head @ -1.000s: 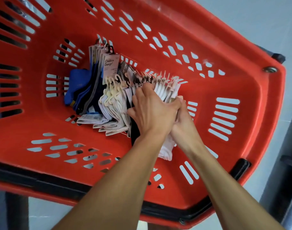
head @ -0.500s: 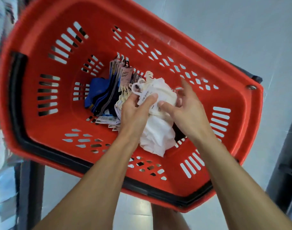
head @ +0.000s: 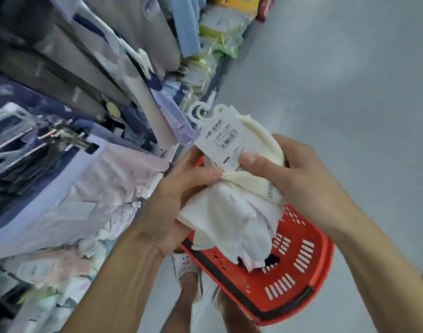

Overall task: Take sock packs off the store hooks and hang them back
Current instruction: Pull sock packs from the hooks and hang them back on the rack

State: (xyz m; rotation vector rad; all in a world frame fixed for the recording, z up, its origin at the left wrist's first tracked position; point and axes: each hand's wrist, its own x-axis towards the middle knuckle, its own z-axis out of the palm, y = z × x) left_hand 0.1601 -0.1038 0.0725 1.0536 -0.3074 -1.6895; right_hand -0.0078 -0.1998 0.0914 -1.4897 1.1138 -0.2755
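A bunch of white and cream sock packs (head: pixel 232 212) is held up in front of me, above the red basket (head: pixel 289 280). Their white plastic hanger hooks (head: pixel 201 112) and a paper label with barcode (head: pixel 221 138) point up and left toward the shelves. My left hand (head: pixel 179 200) grips the bunch from the left, thumb on the fabric. My right hand (head: pixel 294 174) grips it from the right, thumb pressed on the label. The socks' toes hang down over the basket, hiding most of its inside.
Store racks (head: pixel 73 116) crowded with hanging packaged textiles fill the left side, with metal hooks (head: pixel 68 138) sticking out. Grey floor (head: pixel 338 68) stretches to the right. My feet in white shoes (head: pixel 186 267) stand below the basket.
Both hands lifted the white sock bunch out of the basket. My view swung up and left from the basket to the shelves.
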